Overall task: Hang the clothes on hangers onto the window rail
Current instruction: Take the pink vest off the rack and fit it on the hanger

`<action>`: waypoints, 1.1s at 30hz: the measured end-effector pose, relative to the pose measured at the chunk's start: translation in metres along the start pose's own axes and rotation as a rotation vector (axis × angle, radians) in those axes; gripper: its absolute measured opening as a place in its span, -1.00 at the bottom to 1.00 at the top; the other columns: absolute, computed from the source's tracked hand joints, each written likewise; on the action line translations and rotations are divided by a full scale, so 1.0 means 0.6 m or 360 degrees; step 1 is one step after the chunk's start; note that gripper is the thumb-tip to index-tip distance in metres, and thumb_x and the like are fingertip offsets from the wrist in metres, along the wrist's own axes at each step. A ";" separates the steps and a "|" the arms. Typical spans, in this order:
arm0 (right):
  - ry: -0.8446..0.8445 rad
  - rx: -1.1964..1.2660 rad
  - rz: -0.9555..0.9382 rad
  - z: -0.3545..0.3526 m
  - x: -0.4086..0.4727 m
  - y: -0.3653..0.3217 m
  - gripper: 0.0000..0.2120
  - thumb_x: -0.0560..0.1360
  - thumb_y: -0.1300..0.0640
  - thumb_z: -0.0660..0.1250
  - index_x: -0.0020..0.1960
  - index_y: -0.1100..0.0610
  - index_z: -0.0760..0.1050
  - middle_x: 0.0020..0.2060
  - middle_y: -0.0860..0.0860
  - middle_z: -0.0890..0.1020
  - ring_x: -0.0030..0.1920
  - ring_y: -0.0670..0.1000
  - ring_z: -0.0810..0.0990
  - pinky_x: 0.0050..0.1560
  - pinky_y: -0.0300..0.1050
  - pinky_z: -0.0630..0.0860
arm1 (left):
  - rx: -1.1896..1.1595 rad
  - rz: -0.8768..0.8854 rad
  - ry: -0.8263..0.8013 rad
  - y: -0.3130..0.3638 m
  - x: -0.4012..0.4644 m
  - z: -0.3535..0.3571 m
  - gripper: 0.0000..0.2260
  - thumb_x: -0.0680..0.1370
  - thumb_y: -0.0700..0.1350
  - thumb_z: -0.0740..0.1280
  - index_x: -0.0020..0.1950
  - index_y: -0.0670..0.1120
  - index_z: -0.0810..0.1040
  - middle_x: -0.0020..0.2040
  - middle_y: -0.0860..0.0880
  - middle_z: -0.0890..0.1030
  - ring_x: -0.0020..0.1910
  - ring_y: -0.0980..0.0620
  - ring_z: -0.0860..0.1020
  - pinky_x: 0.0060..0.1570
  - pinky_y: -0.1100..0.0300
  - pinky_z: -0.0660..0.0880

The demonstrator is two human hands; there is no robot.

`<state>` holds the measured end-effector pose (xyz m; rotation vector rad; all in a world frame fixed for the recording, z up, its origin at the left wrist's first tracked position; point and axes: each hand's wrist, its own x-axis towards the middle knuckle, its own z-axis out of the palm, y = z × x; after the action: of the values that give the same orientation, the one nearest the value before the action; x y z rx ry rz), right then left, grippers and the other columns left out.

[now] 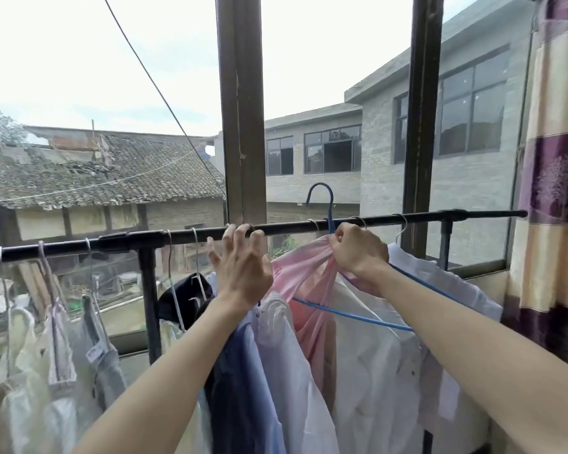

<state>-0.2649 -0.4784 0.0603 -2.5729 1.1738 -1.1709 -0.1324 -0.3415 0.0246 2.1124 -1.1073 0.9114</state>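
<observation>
Open window with two dark brown vertical frame posts (241, 103), paint chipped on the left one. Striped purple-and-cream curtain (553, 165) hanging at the right edge. Outside: grey brick building (374, 165) with dark-framed windows, old tiled roof (105, 172) to the left, partly broken near the ridge. Cable (151, 77) crossing diagonally. Overcast, bright white sky; even daylight.

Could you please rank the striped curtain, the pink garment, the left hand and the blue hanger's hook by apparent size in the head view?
1. striped curtain, largest.
2. pink garment.
3. left hand, though it sits nearer the camera, so true size is unsure.
4. blue hanger's hook, smallest.
</observation>
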 end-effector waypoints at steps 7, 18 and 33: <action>-0.0024 0.0209 0.0258 -0.021 -0.139 0.129 -0.74 0.49 -0.13 0.17 -0.20 0.02 0.46 -0.14 0.12 0.61 -0.16 0.13 0.47 -0.15 -0.11 0.34 | -0.0438 0.0196 -0.0206 0.091 -0.081 0.039 -0.64 0.52 -0.12 0.24 0.32 -0.10 0.39 0.33 -0.10 0.38 0.34 -0.09 0.31 0.34 -0.01 0.24; 0.0688 -0.0287 0.0038 -0.075 -0.273 0.345 -0.62 0.42 -0.03 0.04 -0.36 0.20 0.43 -0.53 0.21 0.55 -0.50 0.22 0.54 -0.38 -0.18 0.24 | -0.0628 0.0544 -0.1417 0.267 -0.198 0.097 -0.52 0.51 -0.02 0.29 0.41 -0.03 0.27 0.32 -0.06 0.38 0.30 -0.05 0.36 0.31 0.12 0.27; 0.0758 -0.0058 -0.0186 -0.112 -0.393 0.482 -0.75 0.52 0.23 0.05 -0.20 0.34 0.41 -0.34 0.20 0.49 -0.21 0.02 0.30 -0.03 -0.10 0.24 | -0.1923 0.0245 -0.2287 0.384 -0.373 0.123 -0.70 0.60 0.08 0.17 0.29 0.05 0.49 0.19 0.04 0.57 0.16 0.10 0.54 0.17 0.17 0.43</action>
<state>-0.5848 -0.5074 -0.1407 -2.4902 1.1315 -1.8797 -0.4014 -0.4060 -0.1540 1.3222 -1.7303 -1.2819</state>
